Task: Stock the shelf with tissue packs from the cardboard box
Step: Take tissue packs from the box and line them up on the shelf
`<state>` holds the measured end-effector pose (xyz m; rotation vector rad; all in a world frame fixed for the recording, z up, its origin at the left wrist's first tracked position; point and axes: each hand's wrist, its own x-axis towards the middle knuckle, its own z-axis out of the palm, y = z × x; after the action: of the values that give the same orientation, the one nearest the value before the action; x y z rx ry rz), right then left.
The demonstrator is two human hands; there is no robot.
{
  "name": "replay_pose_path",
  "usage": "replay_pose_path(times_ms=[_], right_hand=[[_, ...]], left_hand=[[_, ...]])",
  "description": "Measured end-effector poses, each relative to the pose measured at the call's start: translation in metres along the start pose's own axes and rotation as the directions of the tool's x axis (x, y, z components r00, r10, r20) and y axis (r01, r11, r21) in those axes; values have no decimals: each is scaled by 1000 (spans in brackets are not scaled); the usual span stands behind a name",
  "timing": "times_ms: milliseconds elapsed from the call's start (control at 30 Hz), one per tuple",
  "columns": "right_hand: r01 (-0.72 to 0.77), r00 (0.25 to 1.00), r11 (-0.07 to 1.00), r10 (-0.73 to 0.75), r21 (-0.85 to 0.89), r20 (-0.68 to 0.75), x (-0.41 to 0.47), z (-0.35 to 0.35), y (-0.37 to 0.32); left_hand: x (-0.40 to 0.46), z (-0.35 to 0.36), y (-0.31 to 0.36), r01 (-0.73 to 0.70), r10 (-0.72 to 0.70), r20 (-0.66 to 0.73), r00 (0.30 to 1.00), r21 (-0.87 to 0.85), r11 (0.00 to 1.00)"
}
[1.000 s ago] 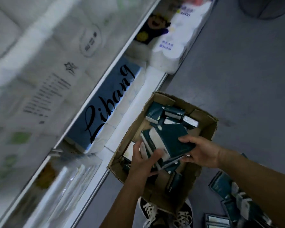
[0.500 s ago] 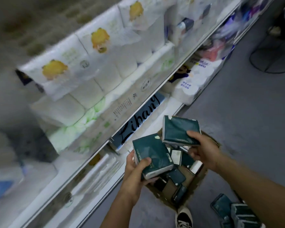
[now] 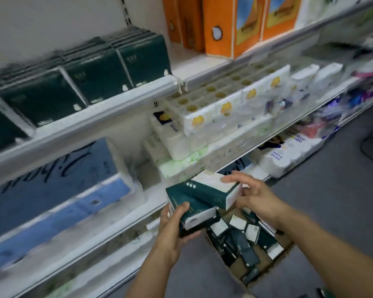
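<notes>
Shelving [image 3: 99, 123] fills the view, dark green tissue packs [image 3: 99, 72] already rowed on an upper tier. Below, a cardboard box [image 3: 235, 274] holds more. The left hand [image 3: 177, 224] grips one pack [image 3: 190, 205]; the right hand [image 3: 252, 196] holds another [image 3: 211, 189], fingers curled around its end. Lifting both squarely should seat them beside the row.

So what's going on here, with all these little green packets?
A person is restocking a shop shelf. The left hand grips a dark green tissue pack, and the right hand holds a second pack lying across the first. Both are lifted above the cardboard box on the floor, which still holds many more. A row of matching green packs already stands on the upper shelf; these two are not there yet.
</notes>
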<state>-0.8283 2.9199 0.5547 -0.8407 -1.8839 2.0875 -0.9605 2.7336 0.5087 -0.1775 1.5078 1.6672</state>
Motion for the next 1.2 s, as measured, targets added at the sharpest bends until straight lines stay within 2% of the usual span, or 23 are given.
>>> replay_pose_path(times_ms=[67, 167, 300, 400, 633, 700, 733, 800, 867, 900, 1000, 1200], right_hand=[[-33, 994, 999, 30, 31, 104, -9, 12, -20], [-25, 993, 994, 12, 107, 118, -23, 39, -54], [100, 985, 978, -72, -181, 159, -40, 71, -86], [129, 978, 921, -55, -369, 203, -53, 97, -107], [100, 990, 826, -30, -555, 135, -73, 163, -132], [42, 988, 857, 39, -514, 147, -76, 174, -138], [7, 983, 900, 73, -435, 167, -77, 177, -142], [-116, 966, 979, 150, -168, 211, -78, 175, -149], [-225, 936, 971, 194, 76, 293, -80, 171, -155], [-252, 927, 959, 201, 128, 316, -81, 170, -157], [-288, 914, 944, 220, 163, 341, -81, 174, -157], [-240, 920, 958, 172, 159, 351, -79, 189, -163]], left_hand=[[-20, -7, 17, -64, 64, 18, 998, -3, 998], [-52, -22, 43, -138, 139, 40, 990, -15, 990], [-78, -37, 64, -216, 216, 27, 976, -14, 976], [-93, -51, 76, -273, 273, 9, 962, -3, 962], [-136, -83, 95, -415, 417, -17, 909, 85, 906], [-142, -94, 100, -408, 410, -14, 912, 78, 910], [-146, -100, 104, -404, 404, -15, 914, 43, 914], [-152, -111, 110, -392, 392, -19, 920, -39, 919], [-157, -120, 116, -400, 400, -19, 916, -63, 914], [-161, -124, 118, -408, 408, -11, 913, -69, 910], [-168, -134, 124, -418, 420, 3, 908, -95, 904], [-179, -143, 135, -461, 461, -20, 887, -96, 883]])
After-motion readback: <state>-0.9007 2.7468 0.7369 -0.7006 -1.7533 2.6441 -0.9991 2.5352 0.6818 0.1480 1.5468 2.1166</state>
